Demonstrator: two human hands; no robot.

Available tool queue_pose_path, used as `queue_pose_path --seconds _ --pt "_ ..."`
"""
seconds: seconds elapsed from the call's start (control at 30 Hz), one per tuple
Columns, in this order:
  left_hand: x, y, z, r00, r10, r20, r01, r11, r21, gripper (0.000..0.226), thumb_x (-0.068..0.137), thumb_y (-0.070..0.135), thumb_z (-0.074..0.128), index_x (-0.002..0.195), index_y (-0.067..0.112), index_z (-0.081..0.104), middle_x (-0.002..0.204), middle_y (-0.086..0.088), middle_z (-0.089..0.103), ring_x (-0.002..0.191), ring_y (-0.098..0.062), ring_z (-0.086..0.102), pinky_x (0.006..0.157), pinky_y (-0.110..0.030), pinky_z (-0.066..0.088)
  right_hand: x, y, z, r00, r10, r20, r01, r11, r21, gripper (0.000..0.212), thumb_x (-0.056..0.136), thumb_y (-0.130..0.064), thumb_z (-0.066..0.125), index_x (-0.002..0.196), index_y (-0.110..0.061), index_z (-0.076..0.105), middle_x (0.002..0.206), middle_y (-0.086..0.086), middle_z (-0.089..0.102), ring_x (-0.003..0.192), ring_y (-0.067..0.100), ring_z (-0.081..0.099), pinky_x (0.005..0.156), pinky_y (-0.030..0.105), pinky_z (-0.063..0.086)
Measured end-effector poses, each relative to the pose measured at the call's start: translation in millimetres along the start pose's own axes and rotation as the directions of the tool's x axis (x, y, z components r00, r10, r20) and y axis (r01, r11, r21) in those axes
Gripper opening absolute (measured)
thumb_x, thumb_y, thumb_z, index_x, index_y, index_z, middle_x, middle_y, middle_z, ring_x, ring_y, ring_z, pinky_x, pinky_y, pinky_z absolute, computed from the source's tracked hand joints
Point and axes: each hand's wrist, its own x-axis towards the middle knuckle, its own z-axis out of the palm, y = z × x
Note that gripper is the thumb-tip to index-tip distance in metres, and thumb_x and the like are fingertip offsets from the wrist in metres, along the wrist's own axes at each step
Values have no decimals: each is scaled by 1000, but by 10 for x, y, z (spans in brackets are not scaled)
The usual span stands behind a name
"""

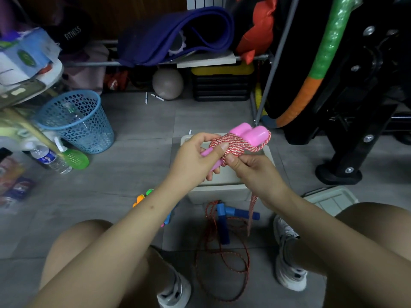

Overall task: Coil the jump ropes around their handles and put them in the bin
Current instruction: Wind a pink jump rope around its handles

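We hold the pink handles (248,135) above the pale bin (219,192) — our left hand (195,162) grips their lower ends, our right hand (253,172) pinches the red-and-white rope (233,144) coiled around them; the blue-handled rope (224,223) lies loose on the floor (133,174) between our feet

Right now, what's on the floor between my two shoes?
In the head view, the blue-handled rope lies uncoiled between the left shoe and right shoe, its red cord looped loosely over the floor.
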Motion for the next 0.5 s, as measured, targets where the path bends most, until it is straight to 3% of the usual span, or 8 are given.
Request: queue_pose_path --seconds 0.1,0.2,0.4,0.5 --pt "43 -25 -21 999 -3 -36 4 999 44 18 91 30 62 106 22 56 57 -5 62 37 -9 49 37 -18 35 24 -3 -70 990 86 115 -74 992 -99 46 92 -41 54 80 2 60 42 -12 37 41 3 32 44 17 27" --pt "123 -32 -138 997 -20 -78 28 994 104 19 91 33 60 106 23 54 58 -3 63 37 -10 50 36 -16 35 14 -6 -197 987 94 131 -54 959 -279 22 93 -32 55 81 -18 65 42 -16 47 42 -1 41 48 16 31" --pt "132 -62 -144 1000 -16 -26 20 987 159 16 91 35 60 103 29 52 69 -8 68 54 -22 60 42 -24 46 -34 -97 -303 973 78 216 -8 950 -311 28 97 -23 48 74 -25 64 53 -14 50 52 4 47 57 22 39" --pt "118 -74 -127 1000 11 -5 -10 984 175 13 91 34 61 99 35 51 69 -7 67 51 -16 58 43 -25 45 -43 -121 -312 979 63 192 -9 963 -271 29 97 -26 49 75 -24 67 51 -13 45 51 5 40 54 22 34"
